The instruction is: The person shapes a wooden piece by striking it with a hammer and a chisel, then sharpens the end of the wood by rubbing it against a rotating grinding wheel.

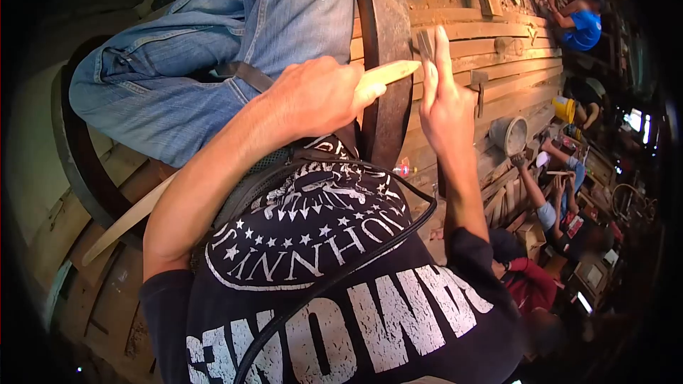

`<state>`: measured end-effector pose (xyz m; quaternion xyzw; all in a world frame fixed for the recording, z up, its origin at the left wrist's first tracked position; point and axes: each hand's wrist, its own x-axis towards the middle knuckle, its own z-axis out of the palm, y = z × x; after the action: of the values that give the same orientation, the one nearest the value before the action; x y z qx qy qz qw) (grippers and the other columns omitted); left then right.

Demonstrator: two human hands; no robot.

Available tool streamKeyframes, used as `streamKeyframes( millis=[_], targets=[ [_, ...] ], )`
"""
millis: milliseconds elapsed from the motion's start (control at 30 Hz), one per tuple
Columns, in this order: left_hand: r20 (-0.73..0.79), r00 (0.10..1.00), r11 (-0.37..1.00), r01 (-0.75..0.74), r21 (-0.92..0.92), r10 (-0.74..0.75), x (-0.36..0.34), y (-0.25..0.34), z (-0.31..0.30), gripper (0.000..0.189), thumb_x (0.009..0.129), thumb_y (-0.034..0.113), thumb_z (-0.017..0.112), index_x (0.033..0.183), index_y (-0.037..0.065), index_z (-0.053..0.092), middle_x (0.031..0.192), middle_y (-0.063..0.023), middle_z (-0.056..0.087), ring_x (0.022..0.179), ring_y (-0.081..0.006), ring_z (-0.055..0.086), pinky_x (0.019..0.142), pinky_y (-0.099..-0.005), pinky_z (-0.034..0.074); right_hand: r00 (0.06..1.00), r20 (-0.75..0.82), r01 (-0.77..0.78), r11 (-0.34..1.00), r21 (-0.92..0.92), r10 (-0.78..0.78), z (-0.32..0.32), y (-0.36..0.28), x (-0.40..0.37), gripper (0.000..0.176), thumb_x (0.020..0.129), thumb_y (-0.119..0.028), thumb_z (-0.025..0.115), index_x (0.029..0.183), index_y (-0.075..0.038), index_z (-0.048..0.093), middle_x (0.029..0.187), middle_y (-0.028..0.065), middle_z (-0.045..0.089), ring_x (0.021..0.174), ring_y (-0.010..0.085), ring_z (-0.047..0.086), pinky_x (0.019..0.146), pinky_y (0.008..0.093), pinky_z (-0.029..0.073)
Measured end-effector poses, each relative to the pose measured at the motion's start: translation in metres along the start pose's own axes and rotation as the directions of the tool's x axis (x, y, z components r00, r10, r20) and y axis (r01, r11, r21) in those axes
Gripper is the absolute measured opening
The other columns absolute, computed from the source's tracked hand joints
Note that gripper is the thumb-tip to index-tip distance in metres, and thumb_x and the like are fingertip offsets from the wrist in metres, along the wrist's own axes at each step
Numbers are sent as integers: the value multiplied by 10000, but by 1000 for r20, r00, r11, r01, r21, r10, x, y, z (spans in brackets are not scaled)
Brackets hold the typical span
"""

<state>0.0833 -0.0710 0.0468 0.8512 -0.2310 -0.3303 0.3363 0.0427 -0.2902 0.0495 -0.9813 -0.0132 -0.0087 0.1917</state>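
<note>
My left hand (320, 96) is closed around a pale wooden stick (388, 75), whose cut end narrows to a point. That point lies close to the fingers of my right hand (448, 103). In those fingers sits a short flat knife blade (426, 44), with one finger stretched along its side; its handle is mostly hidden behind my hand and wrist. Behind the stick stands a thick curved dark band (384, 35), beside my jeans (284, 21). A long tapering wooden strip (128, 220) shows behind my left forearm; whether it joins the stick is hidden.
Wooden slats (491, 50) make up the floor, where a hammer-like tool (479, 84) lies. A grey bucket (508, 135) and a yellow bucket (563, 109) stand to the right. Nearby sit several people, one in a blue shirt (585, 30). A black cable (341, 259) crosses my shirt.
</note>
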Motion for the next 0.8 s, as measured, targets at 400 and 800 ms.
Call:
streamKeyframes(
  millis=[400,800],
  targets=[
    [-36,999,999,-30,24,31,-2,6,-2,513,1013,466,506,1037,-16,678,824,-261,703,823,-443,705,725,-559,559,999,52,17,996,-88,-12,-8,0,2,553,1052,-166,519,1578,-162,348,614,218,580,486,338,561,513,446,441],
    [-27,1000,1000,-4,-21,4,1,-1,2,478,1016,496,500,1050,51,671,829,-283,690,821,-486,675,723,-575,540,998,58,39,997,-66,-35,-5,0,1,557,1044,-195,537,1571,-166,357,620,219,604,541,393,613,528,487,443]
  ],
)
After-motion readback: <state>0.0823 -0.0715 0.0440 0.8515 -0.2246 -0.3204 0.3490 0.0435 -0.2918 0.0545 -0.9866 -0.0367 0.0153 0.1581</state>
